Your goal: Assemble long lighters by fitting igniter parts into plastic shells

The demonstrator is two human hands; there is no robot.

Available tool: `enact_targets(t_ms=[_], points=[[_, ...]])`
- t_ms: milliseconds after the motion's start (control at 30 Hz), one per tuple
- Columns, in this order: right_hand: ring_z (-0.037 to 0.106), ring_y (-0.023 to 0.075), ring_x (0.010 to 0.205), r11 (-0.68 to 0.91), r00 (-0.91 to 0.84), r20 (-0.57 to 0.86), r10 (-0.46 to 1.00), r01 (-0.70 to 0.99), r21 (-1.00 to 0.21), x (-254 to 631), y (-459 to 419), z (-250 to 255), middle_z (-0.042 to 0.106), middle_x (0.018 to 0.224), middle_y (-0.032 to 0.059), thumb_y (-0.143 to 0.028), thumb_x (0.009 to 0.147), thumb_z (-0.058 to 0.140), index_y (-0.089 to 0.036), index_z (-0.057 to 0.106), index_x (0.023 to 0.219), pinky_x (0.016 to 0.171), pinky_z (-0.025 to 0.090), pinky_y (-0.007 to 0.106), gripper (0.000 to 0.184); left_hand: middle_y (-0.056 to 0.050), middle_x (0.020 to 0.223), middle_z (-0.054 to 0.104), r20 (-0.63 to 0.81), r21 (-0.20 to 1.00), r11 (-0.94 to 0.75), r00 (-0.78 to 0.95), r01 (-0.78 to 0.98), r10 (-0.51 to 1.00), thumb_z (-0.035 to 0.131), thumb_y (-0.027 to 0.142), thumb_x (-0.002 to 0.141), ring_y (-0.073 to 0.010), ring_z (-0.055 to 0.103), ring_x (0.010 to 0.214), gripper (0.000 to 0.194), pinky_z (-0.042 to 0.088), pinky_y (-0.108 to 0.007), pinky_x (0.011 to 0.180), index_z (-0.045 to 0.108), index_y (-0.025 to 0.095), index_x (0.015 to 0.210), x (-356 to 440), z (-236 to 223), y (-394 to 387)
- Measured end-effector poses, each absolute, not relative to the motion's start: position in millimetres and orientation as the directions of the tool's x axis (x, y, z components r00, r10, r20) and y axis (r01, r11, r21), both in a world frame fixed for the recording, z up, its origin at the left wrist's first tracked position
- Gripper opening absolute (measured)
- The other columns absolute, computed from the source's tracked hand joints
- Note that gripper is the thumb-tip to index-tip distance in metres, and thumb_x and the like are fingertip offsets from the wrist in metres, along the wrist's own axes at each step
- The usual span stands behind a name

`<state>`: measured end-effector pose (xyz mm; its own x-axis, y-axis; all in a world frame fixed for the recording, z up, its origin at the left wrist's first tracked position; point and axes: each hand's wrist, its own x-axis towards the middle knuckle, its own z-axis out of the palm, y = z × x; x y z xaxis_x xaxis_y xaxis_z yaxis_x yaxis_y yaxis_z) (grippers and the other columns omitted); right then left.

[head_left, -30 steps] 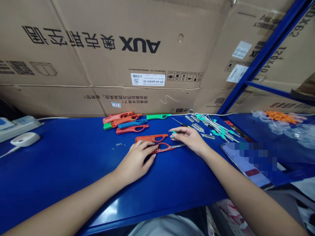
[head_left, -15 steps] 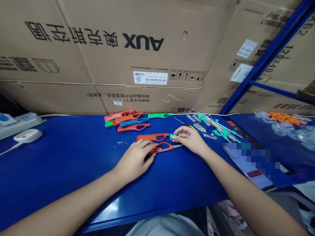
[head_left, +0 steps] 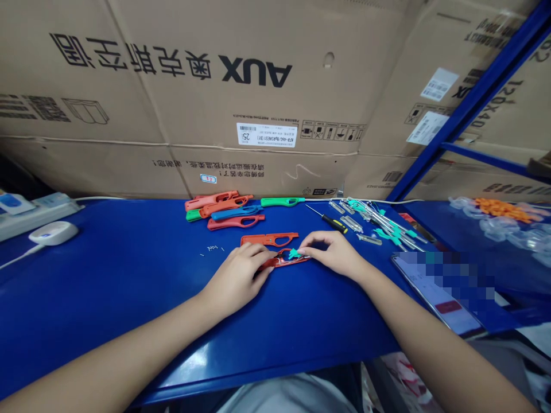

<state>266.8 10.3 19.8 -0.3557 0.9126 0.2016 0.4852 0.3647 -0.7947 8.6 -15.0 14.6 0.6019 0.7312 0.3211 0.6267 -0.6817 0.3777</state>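
My left hand [head_left: 236, 277] rests on the blue table [head_left: 129, 287], its fingers pressing down the left end of a red plastic handle shell [head_left: 284, 259]. My right hand [head_left: 333, 252] pinches a small teal plastic piece [head_left: 294, 253] and holds it over the right part of that shell. A second orange-red shell half [head_left: 269, 238] lies just behind, touching neither hand.
A pile of red, orange, blue and green shells [head_left: 224, 211] and a green one [head_left: 282, 201] lie at the back. A screwdriver [head_left: 329, 219], metal rods with teal pieces [head_left: 379, 226] and a phone [head_left: 434, 287] are on the right. Cardboard boxes [head_left: 215, 97] wall the back.
My right hand moved left from beside the orange shell, bringing the teal piece down onto the red shell. The left hand stayed put.
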Motion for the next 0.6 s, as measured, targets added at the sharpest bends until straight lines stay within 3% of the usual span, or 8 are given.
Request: enact_targets(t_ms=[167, 433, 600], points=[[0.059, 0.0183, 0.081, 0.567, -0.493, 0.311, 0.813, 0.545, -0.617, 267.9, 11.2, 16.5, 0.065, 0.08, 0.0035, -0.024, 0.084, 0.075, -0.019, 0.073, 0.079, 0.076, 0.048, 0.032, 0.007, -0.008, 0.111, 0.067, 0.321, 0.388, -0.678, 0.598, 0.625, 0.735, 0.057, 0.015, 0.095, -0.026, 0.062, 0.103, 0.024, 0.05, -0.044, 0.093, 0.066, 0.021, 0.116, 8.9, 12.7, -14.8], [0.056, 0.0186, 0.082, 0.668, -0.564, 0.373, 0.737, 0.524, -0.528, 267.2, 8.1, 17.1, 0.063, 0.083, 0.0047, -0.019, 0.091, 0.065, -0.019, 0.07, 0.088, 0.077, 0.047, 0.033, 0.007, -0.008, 0.109, 0.066, 0.286, 0.421, -0.664, 0.605, 0.618, 0.744, 0.058, 0.014, 0.094, -0.0264, 0.061, 0.104, 0.022, 0.05, -0.044, 0.092, 0.065, 0.02, 0.114, 10.3, 11.3, -14.8], [0.056, 0.0193, 0.089, 0.705, -0.633, 0.32, 0.705, 0.578, -0.411, 265.9, 5.6, 19.3, 0.064, 0.092, 0.0049, -0.019, 0.095, 0.06, -0.02, 0.068, 0.093, 0.085, 0.043, 0.036, 0.008, -0.009, 0.111, 0.064, 0.265, 0.423, -0.651, 0.601, 0.63, 0.754, 0.059, 0.013, 0.093, -0.0272, 0.06, 0.105, 0.025, 0.05, -0.046, 0.092, 0.063, 0.019, 0.116, 10.9, 13.9, -18.3]])
